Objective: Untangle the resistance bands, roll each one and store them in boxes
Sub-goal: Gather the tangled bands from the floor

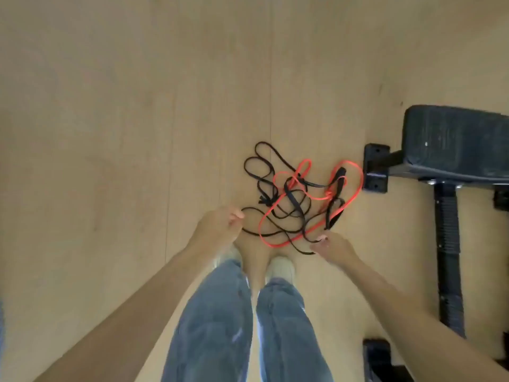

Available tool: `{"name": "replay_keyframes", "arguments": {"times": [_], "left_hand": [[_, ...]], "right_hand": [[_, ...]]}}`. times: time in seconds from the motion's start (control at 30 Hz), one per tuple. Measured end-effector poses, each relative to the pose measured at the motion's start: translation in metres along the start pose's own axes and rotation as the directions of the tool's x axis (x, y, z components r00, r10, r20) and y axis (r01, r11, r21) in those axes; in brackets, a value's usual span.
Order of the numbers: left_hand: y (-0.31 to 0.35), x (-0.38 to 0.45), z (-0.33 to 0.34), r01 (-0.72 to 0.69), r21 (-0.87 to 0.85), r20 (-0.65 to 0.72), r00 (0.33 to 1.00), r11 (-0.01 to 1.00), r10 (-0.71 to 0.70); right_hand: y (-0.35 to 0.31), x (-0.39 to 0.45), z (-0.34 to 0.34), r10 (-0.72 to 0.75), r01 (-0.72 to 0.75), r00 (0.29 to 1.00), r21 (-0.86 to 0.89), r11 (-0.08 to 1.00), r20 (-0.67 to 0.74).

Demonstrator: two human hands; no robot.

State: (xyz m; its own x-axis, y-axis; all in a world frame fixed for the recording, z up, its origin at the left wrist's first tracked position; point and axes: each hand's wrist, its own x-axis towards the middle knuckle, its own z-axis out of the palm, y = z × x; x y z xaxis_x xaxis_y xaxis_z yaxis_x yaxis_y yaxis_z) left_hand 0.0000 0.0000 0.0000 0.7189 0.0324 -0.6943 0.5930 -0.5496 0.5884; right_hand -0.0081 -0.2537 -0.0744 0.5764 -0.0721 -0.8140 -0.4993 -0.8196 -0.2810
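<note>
On the wooden floor (110, 133), tangled black and red resistance bands (297, 199) lie just ahead of both hands: left hand (217, 227) pinching a black strand, right hand (330, 248) loosely curled at the tangle's near edge, its grip unclear.

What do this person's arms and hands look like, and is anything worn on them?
Both arms are bare from the frame edge down to the wrist, with no sleeves in view. The left hand and the right hand wear no gloves, and no watch, bracelet or ring can be made out. The fingernails look pale and unpainted, though the picture is soft. Lower down there are blue jeans and light shoes.
</note>
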Motion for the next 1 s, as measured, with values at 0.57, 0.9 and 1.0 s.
{"name": "replay_keyframes", "arguments": {"times": [0.57,0.9,1.0], "left_hand": [[-0.132,0.23,0.075,-0.121,0.276,0.276,0.96,0.954,0.042],[0.101,0.057,-0.101,-0.054,-0.162,0.285,0.953,0.985,0.099],[0.168,0.023,-0.176,-0.127,-0.218,0.162,0.973,0.968,0.164]], "right_hand": [[-0.022,0.207,0.139,-0.133,0.127,0.991,-0.182,0.975,-0.023],[-0.272,-0.088,-0.138,-0.557,0.506,0.82,0.62,0.6,-0.13],[-0.294,-0.124,-0.204,-0.472,0.488,0.853,0.658,0.573,-0.222]]}}
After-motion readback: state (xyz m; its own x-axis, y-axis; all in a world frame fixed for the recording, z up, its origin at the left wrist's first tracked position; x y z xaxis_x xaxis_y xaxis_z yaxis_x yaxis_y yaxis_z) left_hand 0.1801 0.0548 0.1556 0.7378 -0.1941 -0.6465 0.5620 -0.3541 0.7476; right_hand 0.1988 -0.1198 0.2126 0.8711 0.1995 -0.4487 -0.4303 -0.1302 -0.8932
